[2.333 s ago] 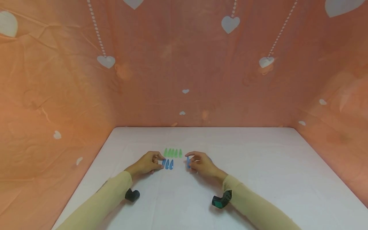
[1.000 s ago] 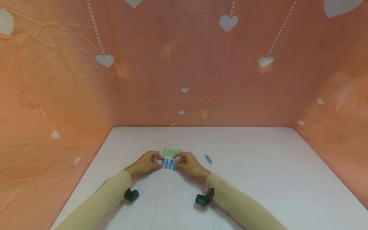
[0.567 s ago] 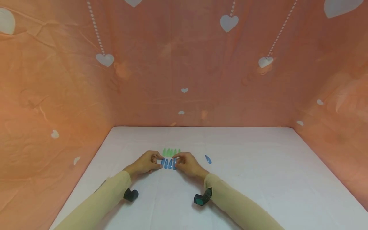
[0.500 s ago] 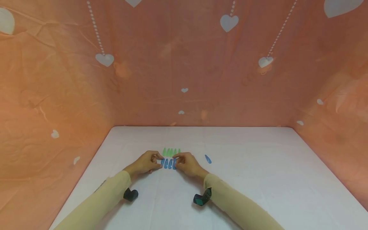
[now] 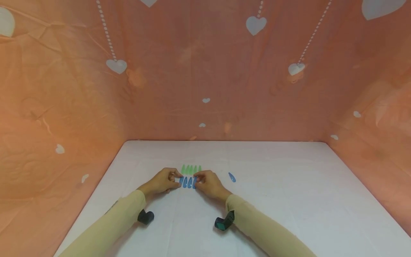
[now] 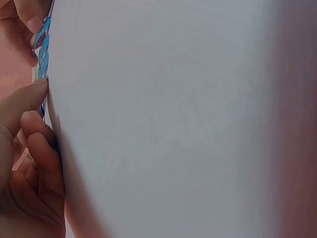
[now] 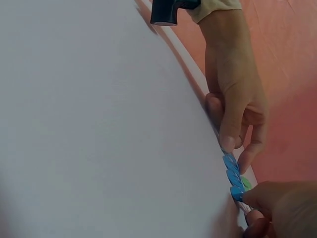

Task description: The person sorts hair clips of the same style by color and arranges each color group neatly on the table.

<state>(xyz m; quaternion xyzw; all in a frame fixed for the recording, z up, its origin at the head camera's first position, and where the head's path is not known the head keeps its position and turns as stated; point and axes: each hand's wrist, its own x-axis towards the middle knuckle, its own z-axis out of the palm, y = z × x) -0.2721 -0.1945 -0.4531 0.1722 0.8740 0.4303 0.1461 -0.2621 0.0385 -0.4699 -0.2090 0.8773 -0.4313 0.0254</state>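
Note:
Several blue teardrop-shaped hair clips (image 5: 189, 182) lie side by side in a short row on the white table. My left hand (image 5: 164, 180) holds the left-end blue clip (image 5: 181, 181) between thumb and forefinger. At the other end, my right hand (image 5: 209, 183) pinches the right-end blue clip (image 5: 194, 182), partly covered by its fingers. Just behind this row stands a second row of several green hair clips (image 5: 191, 169). In the right wrist view both hands close in on the blue row (image 7: 233, 177) from its two ends.
One loose blue clip (image 5: 232, 177) lies slanted to the right of the right hand. The white table (image 5: 289, 200) meets orange cloth walls (image 5: 205, 78) with white hearts at the back and sides. A dark wrist camera (image 5: 224, 221) sits below each forearm.
The right hand has brought a blue clip leftward to the right end of the blue row, uncovering the loose clip. Over the last second both hands have stayed almost still.

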